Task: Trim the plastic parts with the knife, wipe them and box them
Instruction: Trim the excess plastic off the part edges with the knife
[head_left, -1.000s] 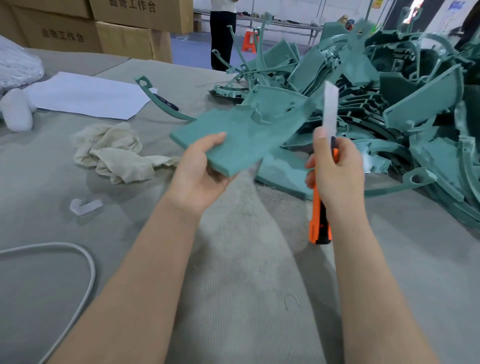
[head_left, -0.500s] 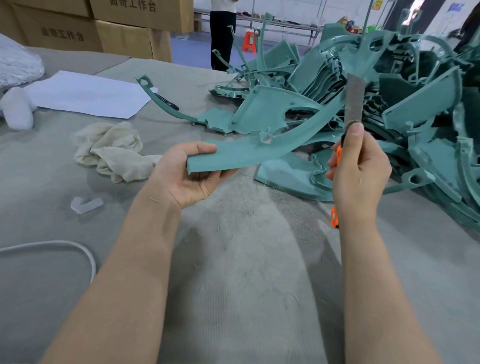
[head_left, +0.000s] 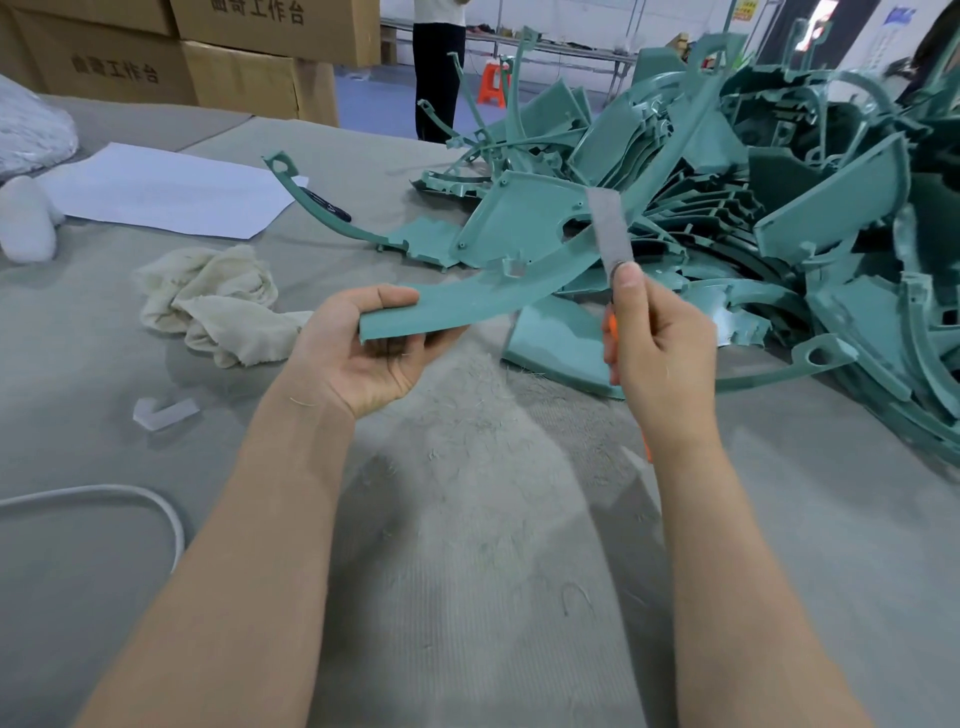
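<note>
The curved teal plastic part (head_left: 467, 306) is held above the grey table (head_left: 467, 597). Its flat near end sits in the left hand (head_left: 363, 358), thumb on top and fingers curled underneath. From there the strip sweeps up and to the right, toward the pile of teal parts (head_left: 810, 218). The knife (head_left: 608, 228) stands upright, its blade crossing the strip partway along. It seems to rest against the strip's edge, though contact is hard to confirm. The right hand (head_left: 660, 358) grips the orange handle, thumb pressed at the blade's base. The two hands are apart, level with each other, the part bridging them. A crumpled cream rag (head_left: 218, 301) lies left of the left hand, with a white paper sheet (head_left: 166, 192) beyond it. Cardboard boxes (head_left: 244, 78) stand at the table's far edge.
</note>
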